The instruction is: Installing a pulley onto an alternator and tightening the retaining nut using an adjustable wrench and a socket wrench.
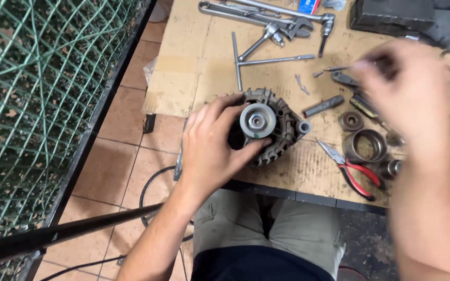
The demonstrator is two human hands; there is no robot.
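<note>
Left hand [212,148] near edge, fingers wrapped round alternator [271,125] on cardboard-covered bench [194,67], thumb under pulley [257,120]; right hand [410,96] blurred far right over red-handled pliers [355,171], grip unclear.

One head-worn camera looks steeply down, close over a cardboard-covered workbench [204,52] and the person's lap.

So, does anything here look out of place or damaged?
Nothing looks broken. The left hand grips the alternator near the edge of the cardboard sheet. The right hand is blurred, so what it pinches is unclear.
</note>
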